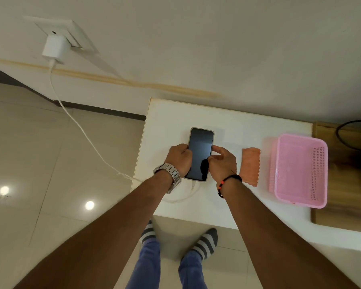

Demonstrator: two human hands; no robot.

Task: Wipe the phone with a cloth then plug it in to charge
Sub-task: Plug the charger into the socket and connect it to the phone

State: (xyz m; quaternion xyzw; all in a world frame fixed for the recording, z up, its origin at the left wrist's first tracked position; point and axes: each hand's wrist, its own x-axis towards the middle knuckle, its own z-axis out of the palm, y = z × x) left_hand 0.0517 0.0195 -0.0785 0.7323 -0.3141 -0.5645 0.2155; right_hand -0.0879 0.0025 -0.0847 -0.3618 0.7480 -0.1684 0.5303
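Lying screen-up on the white desk [227,205], the phone [200,153] runs its long axis away from the person, slightly tilted, its near end taking the cable [77,124]. The left hand [179,158] grips its left edge with curled fingers; the right hand [222,163] pinches the right edge, thumb on the dark glass. The cable loops on the desk below the phone, then crosses over the floor up to the charger [54,49] in the wall socket [65,32]. Just right of the right hand lies the orange cloth [250,166], and beyond it stands a pink basket [300,170].
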